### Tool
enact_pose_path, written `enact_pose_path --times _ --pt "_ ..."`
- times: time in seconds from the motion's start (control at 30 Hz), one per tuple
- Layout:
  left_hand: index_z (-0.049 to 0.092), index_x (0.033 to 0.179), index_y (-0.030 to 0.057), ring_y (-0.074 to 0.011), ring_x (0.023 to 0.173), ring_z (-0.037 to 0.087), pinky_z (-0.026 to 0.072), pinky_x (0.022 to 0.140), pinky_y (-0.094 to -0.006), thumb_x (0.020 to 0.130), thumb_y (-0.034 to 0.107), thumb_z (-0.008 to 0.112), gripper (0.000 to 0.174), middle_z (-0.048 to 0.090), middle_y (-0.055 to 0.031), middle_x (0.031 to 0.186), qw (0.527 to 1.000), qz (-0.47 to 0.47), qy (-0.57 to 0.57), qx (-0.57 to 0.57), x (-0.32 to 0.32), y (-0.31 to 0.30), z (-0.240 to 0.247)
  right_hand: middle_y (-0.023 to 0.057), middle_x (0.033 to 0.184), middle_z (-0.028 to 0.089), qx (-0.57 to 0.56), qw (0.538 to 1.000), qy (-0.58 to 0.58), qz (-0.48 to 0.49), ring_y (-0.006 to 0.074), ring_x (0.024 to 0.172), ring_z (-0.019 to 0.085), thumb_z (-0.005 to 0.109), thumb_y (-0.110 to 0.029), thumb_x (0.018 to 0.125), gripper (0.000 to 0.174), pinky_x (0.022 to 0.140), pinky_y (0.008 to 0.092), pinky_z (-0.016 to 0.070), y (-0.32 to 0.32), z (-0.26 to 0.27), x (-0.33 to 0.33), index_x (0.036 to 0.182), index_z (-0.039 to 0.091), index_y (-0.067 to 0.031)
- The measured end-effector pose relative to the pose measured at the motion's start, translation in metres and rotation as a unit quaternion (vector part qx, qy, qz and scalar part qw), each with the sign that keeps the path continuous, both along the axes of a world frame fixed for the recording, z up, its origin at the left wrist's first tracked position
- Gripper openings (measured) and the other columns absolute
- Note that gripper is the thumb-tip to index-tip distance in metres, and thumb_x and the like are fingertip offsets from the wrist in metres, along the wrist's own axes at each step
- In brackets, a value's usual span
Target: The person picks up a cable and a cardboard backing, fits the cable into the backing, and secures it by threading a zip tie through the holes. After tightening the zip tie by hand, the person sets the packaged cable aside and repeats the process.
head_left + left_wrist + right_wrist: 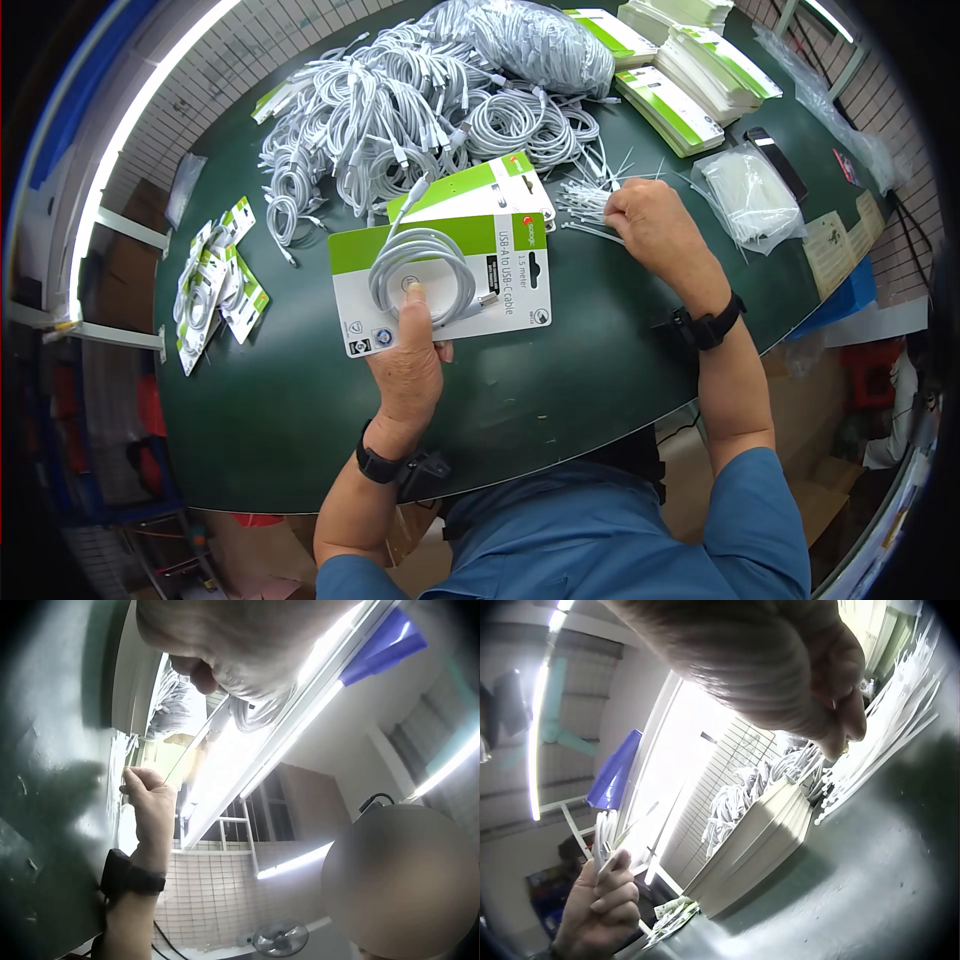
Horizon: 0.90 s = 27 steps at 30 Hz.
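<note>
My left hand (pixel 408 370) grips a green and white packaging card (pixel 522 290) printed for a USB-A to USB-C cable. Its thumb presses a coiled white USB cable (pixel 460 268) flat against the card's front. Out to the right, my right hand (pixel 655 228) is over a loose bundle of white cable ties (pixel 585 200), thumb and fingertips pinched together. From those fingertips a thin cable tie (pixel 185 756) sticks out in the left wrist view. More cards (pixel 465 195) lie just behind the held one.
A big heap of coiled white cables (pixel 365 125) and a bagged bundle (pixel 540 45) fill the back. Card stacks (pixel 670 110) stand back right, near a bag of ties (pixel 750 195) and a dark phone-like object (pixel 775 160). Several carded cables (pixel 215 285) lie at left.
</note>
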<state>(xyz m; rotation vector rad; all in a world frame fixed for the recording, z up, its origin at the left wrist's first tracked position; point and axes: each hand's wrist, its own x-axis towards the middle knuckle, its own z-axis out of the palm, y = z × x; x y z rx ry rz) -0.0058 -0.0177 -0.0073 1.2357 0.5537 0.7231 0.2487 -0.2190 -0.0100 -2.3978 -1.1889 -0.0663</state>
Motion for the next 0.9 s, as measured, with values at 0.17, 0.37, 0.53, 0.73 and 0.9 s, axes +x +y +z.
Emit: enact_pose_path --times 0.17,0.37,0.53,0.73,0.9 --pt "0.056 0.129 0.0069 -0.0064 0.058 0.056 0.0398 0.042 -0.0216 0.107 0.015 0.062 0.025 0.067 -0.0047 0.097 0.998 -0.005 0.003 0.065 -0.005 -0.002 0.001 0.0229 0.090 0.072 0.065 0.998 -0.027 0.001 0.0451 0.093 0.069 0.069 -0.006 0.095 0.011 0.087 0.0504 0.0568 0.000 0.001 -0.001 0.102 0.070 0.0028" --pt "0.068 0.104 0.0036 -0.0158 0.059 0.060 0.0497 0.051 -0.0309 0.101 0.009 0.066 0.006 0.068 -0.0084 0.089 0.919 -0.085 -0.031 0.383 -0.025 0.013 -0.014 0.0163 0.098 0.077 0.281 0.933 0.224 0.025 0.0253 0.097 0.077 0.067 0.004 0.098 0.007 0.079 0.0355 0.0610 0.007 0.040 -0.027 0.104 0.067 0.0007" --pt "0.077 0.102 -0.0030 -0.0223 0.052 0.060 0.0479 0.049 -0.0320 0.083 0.003 0.077 0.019 0.068 -0.0101 0.074 0.779 -0.151 -0.110 0.599 -0.016 0.011 0.016 0.0105 0.111 0.078 0.352 0.893 0.142 0.242 0.0209 0.100 0.075 0.076 0.007 0.092 0.015 0.085 0.0322 0.0613 0.011 0.037 -0.030 0.101 0.074 -0.0049" --pt "0.076 0.105 -0.0051 -0.0167 0.051 0.056 0.0401 0.046 -0.0317 0.074 0.015 0.084 0.037 0.055 -0.0035 0.064 0.712 -0.188 -0.172 0.654 -0.015 -0.002 0.023 0.0069 0.107 0.075 0.326 0.893 0.121 0.287 0.0211 0.096 0.075 0.087 0.004 0.080 0.025 0.082 0.0327 0.0623 0.012 0.043 -0.043 0.099 0.080 -0.0112" --pt "0.075 0.107 -0.0049 -0.0117 0.052 0.050 0.0369 0.043 -0.0289 0.073 0.010 0.081 0.038 0.053 0.0003 0.065 0.689 -0.193 -0.192 0.672 -0.013 -0.006 0.018 0.0067 0.103 0.076 0.308 0.889 0.133 0.311 0.0208 0.090 0.075 0.087 0.004 0.081 0.023 0.078 0.0316 0.0622 0.013 0.042 -0.048 0.098 0.080 -0.0096"
